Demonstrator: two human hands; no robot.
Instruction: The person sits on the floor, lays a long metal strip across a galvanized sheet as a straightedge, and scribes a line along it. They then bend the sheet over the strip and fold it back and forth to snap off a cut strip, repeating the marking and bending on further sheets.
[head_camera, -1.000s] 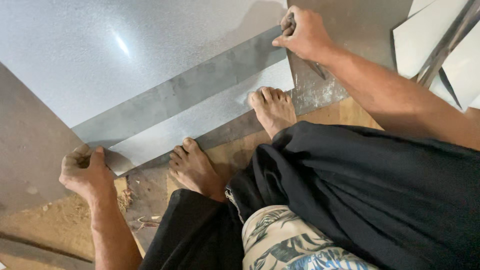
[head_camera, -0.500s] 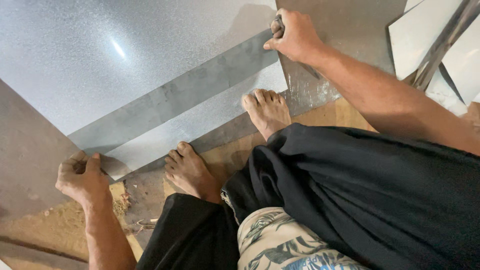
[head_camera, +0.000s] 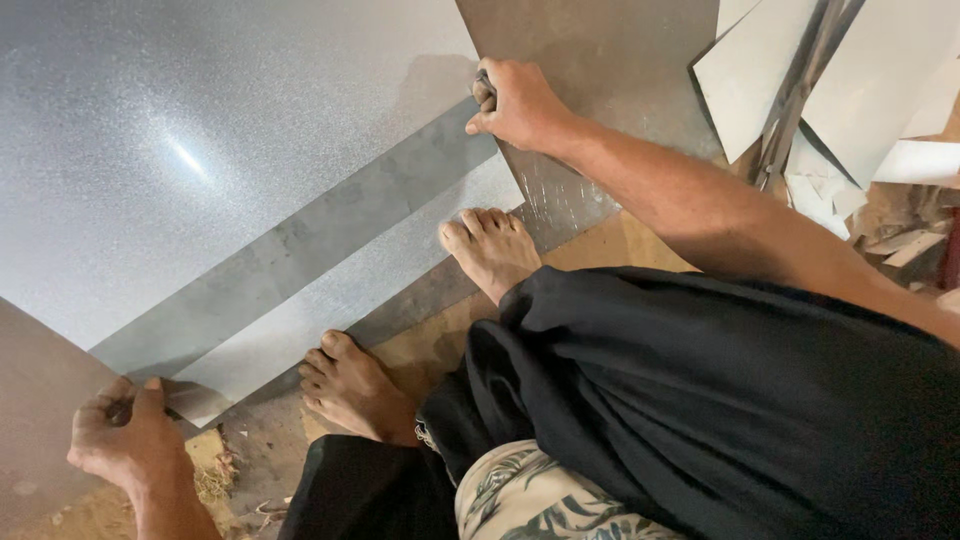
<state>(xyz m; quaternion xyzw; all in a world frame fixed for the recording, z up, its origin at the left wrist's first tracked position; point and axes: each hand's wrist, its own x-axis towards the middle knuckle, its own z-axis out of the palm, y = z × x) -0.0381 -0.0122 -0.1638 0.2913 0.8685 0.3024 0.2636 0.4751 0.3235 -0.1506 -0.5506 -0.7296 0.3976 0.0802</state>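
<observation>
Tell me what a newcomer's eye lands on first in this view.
First, the big shiny metal sheet filling the upper left, with a darker straight bar laid diagonally across it. The left hand grips the bar's lower end at bottom left, the right hand its upper end at top centre. Two bare feet press on the sheet's near edge; cut white sheet pieces lie piled at top right.

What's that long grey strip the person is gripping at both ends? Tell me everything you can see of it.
The grey strip looks like a flat, dull metal bar, long and straight. It lies diagonally across a large speckled, shiny metal sheet, near that sheet's edge. The left hand grips its lower end, the right hand its upper end. Two bare feet rest on the sheet's edge just beside it. Its surface is matte with faint smudges.
</observation>
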